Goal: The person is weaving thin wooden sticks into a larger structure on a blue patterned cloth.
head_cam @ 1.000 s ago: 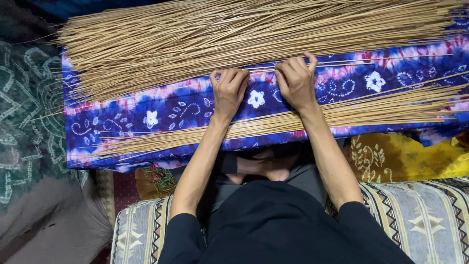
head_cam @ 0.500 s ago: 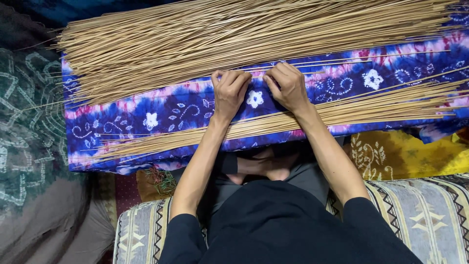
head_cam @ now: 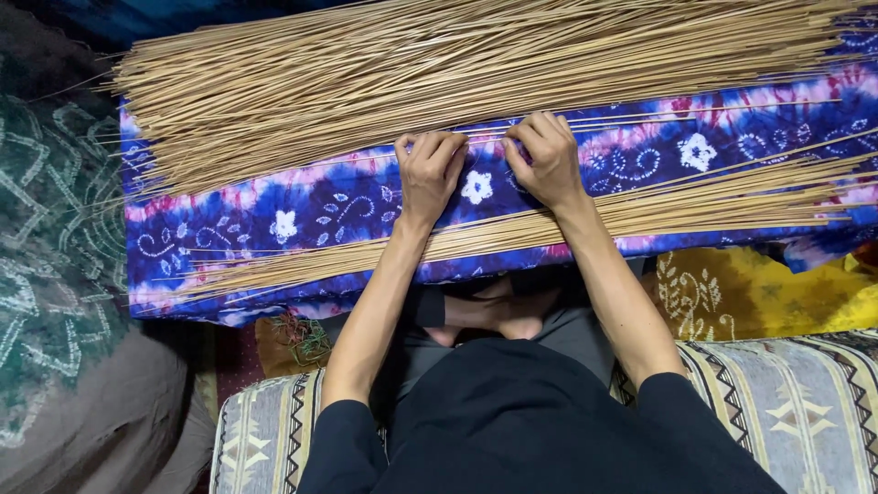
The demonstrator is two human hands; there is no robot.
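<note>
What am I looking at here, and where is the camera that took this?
There is no machine here, only a person's two bare hands. The camera sits on the person's head and looks straight down, so you see their arms, dark sleeves and lap from above.

In front lies a blue and purple patterned cloth. On it rest a big pile of thin tan sticks farther away and a smaller bundle of sticks nearer the person.

The left hand and the right hand rest side by side on the cloth between the two, fingertips at a few loose sticks. Whether they pinch any is hard to tell.
</note>
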